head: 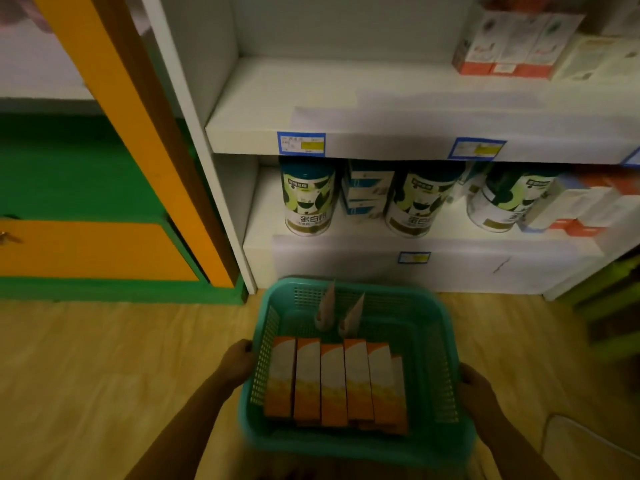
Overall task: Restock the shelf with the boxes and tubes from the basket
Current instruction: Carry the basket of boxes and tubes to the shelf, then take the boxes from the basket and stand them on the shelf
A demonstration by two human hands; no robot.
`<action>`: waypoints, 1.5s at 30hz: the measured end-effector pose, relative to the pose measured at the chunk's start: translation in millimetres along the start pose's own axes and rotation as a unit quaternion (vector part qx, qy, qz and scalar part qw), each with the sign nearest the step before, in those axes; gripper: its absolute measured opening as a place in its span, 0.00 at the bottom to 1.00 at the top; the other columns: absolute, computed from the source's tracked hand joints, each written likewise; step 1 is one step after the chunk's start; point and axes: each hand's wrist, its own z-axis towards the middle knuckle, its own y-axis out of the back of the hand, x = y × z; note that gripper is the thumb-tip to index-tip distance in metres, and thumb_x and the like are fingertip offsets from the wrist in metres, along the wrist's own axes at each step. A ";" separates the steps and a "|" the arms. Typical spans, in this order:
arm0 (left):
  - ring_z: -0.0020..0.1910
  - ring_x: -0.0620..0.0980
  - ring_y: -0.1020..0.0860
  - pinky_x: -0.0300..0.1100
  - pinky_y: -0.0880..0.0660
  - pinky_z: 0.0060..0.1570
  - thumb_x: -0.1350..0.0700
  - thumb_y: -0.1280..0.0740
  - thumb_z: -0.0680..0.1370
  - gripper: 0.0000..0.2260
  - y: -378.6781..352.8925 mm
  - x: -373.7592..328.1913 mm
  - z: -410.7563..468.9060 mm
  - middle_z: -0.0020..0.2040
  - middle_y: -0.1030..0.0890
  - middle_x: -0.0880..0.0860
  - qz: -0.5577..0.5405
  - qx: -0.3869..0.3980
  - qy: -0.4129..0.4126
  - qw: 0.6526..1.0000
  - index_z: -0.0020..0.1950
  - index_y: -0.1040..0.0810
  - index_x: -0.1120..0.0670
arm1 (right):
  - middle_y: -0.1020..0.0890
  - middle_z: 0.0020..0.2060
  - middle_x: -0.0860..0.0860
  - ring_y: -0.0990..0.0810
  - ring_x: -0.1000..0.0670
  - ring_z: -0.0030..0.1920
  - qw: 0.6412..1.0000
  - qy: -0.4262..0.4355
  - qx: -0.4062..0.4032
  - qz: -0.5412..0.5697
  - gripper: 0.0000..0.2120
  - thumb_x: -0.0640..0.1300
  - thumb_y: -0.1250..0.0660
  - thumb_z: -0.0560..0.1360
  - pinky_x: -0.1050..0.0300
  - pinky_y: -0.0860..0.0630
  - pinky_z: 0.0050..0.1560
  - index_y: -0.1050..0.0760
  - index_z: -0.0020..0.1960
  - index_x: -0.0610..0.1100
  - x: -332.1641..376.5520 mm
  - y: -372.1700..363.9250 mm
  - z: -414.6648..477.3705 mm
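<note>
A teal plastic basket (429,327) hangs in front of me above the wooden floor, just before the white shelf unit. Inside it lie several orange-and-white boxes (334,382) side by side, with two pale tubes (351,318) standing tilted behind them. My left hand (239,362) grips the basket's left rim. On the right rim my right hand (476,389) holds on the same way. The upper shelf board (311,95) is bare on its left part.
The lower shelf (263,220) carries three green-and-white cans (308,199) and small blue boxes (367,192). Red-and-white boxes (509,43) stand at the upper shelf's right. An orange and green cabinet (86,247) is on the left. Green steps (609,296) stand at the right.
</note>
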 end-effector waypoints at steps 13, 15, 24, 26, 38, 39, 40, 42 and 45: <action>0.72 0.58 0.36 0.44 0.38 0.68 0.59 0.42 0.80 0.21 20.5 -2.0 -48.4 0.73 0.39 0.62 0.180 -0.008 -0.042 0.983 0.73 0.38 0.63 | 0.29 0.66 0.38 0.30 0.40 0.65 0.975 0.184 -0.036 -0.120 0.19 0.36 0.37 0.75 0.49 0.33 0.65 0.31 0.66 0.36 22.0 -19.2 -44.4; 0.70 0.59 0.34 0.45 0.36 0.67 0.59 0.41 0.80 0.20 21.2 -4.7 -54.9 0.71 0.36 0.62 0.195 -0.015 -0.063 0.979 0.71 0.35 0.63 | 0.30 0.67 0.40 0.31 0.42 0.66 0.965 0.199 -0.009 -0.172 0.19 0.36 0.37 0.76 0.51 0.33 0.66 0.31 0.66 0.37 26.3 -28.0 -51.1; 0.65 0.60 0.30 0.47 0.31 0.62 0.62 0.43 0.78 0.16 -5.5 -41.4 -67.1 0.67 0.30 0.63 0.237 -0.022 -0.153 0.959 0.66 0.30 0.63 | 0.33 0.69 0.45 0.31 0.46 0.66 0.932 0.231 0.059 -0.272 0.19 0.37 0.39 0.76 0.53 0.33 0.67 0.32 0.67 0.43 17.6 -38.7 -49.4; 0.64 0.59 0.29 0.47 0.30 0.61 0.62 0.42 0.78 0.17 -3.5 -47.8 -71.4 0.67 0.29 0.63 0.250 -0.019 -0.158 0.955 0.66 0.30 0.63 | 0.32 0.69 0.46 0.30 0.47 0.66 0.924 0.245 0.067 -0.287 0.20 0.37 0.39 0.76 0.54 0.31 0.67 0.32 0.67 0.44 23.4 -39.7 -53.0; 0.64 0.57 0.27 0.48 0.27 0.62 0.56 0.36 0.77 0.21 2.8 -43.3 -26.2 0.67 0.28 0.59 0.346 0.040 -0.159 0.924 0.68 0.32 0.58 | 0.33 0.71 0.46 0.31 0.47 0.68 0.874 0.279 0.177 -0.358 0.26 0.45 0.36 0.76 0.51 0.31 0.68 0.38 0.72 0.45 82.3 -96.0 -30.7; 0.66 0.57 0.29 0.49 0.29 0.64 0.54 0.35 0.76 0.23 -0.4 -42.9 -19.2 0.68 0.29 0.59 0.362 0.048 -0.163 0.916 0.70 0.34 0.58 | 0.33 0.71 0.46 0.31 0.46 0.68 0.870 0.276 0.184 -0.363 0.27 0.46 0.35 0.76 0.51 0.30 0.67 0.39 0.72 0.46 85.2 -102.3 -25.1; 0.67 0.56 0.30 0.48 0.30 0.66 0.53 0.33 0.75 0.25 -5.1 -42.3 -11.8 0.70 0.31 0.59 0.384 0.055 -0.168 0.906 0.71 0.35 0.57 | 0.33 0.71 0.46 0.30 0.46 0.68 0.866 0.276 0.194 -0.368 0.28 0.47 0.34 0.75 0.50 0.30 0.67 0.39 0.73 0.46 85.9 -109.3 -18.4; 0.70 0.55 0.33 0.47 0.35 0.69 0.51 0.31 0.74 0.29 -15.0 -41.6 3.2 0.71 0.31 0.57 0.437 0.064 -0.191 0.877 0.72 0.36 0.55 | 0.33 0.71 0.47 0.30 0.46 0.68 0.858 0.276 0.217 -0.375 0.30 0.47 0.33 0.74 0.50 0.29 0.66 0.39 0.73 0.46 86.5 -124.3 -7.8; 0.73 0.54 0.38 0.49 0.46 0.74 0.48 0.28 0.70 0.34 -26.3 -40.9 22.7 0.73 0.33 0.54 0.510 0.083 -0.206 0.831 0.73 0.37 0.53 | 0.32 0.70 0.48 0.31 0.45 0.69 0.845 0.282 0.255 -0.377 0.32 0.47 0.30 0.71 0.50 0.30 0.67 0.39 0.72 0.48 85.9 -147.6 4.7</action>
